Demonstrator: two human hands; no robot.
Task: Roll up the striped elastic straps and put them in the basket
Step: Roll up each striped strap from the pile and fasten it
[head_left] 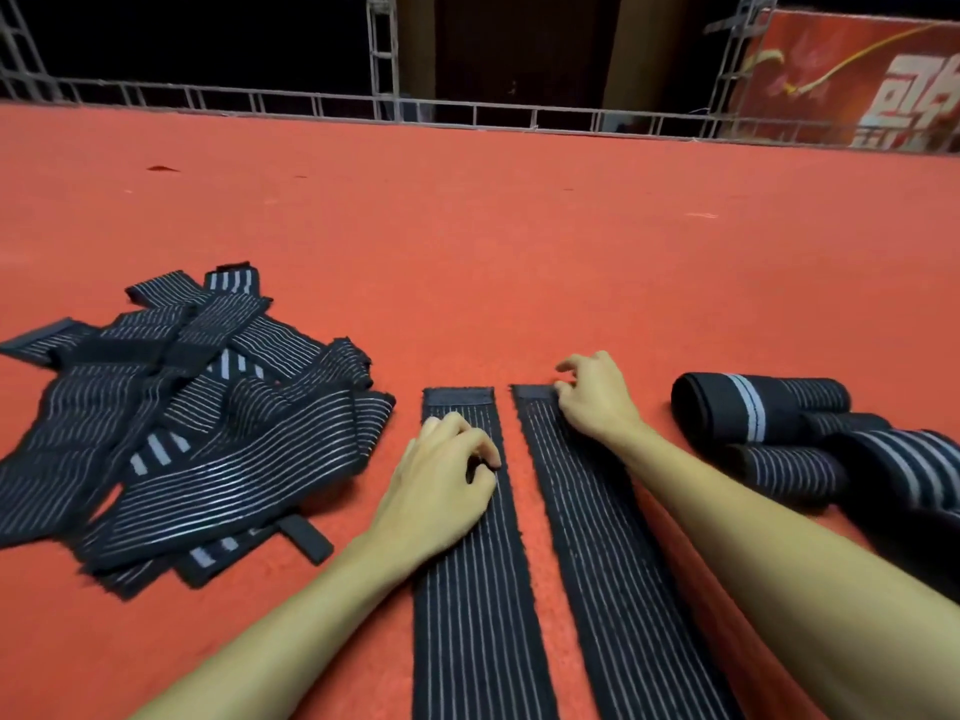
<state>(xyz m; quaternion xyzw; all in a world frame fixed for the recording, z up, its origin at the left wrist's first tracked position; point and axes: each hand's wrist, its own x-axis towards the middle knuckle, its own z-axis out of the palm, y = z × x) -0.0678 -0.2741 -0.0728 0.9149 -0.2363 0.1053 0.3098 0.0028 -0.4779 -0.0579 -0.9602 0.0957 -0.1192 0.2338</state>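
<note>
Two black straps with thin white stripes lie flat side by side on the red carpet, running away from me. My left hand (441, 480) lies on the left strap (467, 605) a little below its far velcro end, with curled fingers and thumb pinching at its right edge. My right hand (592, 392) is at the far end of the right strap (602, 553), its bent fingertips pinching the velcro tab there. A loose pile of unrolled straps (182, 407) lies to the left. Rolled straps (758, 407) lie to the right. No basket is in view.
The red carpet (467, 241) stretches far ahead to a metal truss rail (384, 106). A red banner (857, 80) hangs at the back right. A dark cloth (914, 491) lies by the rolled straps at the right edge.
</note>
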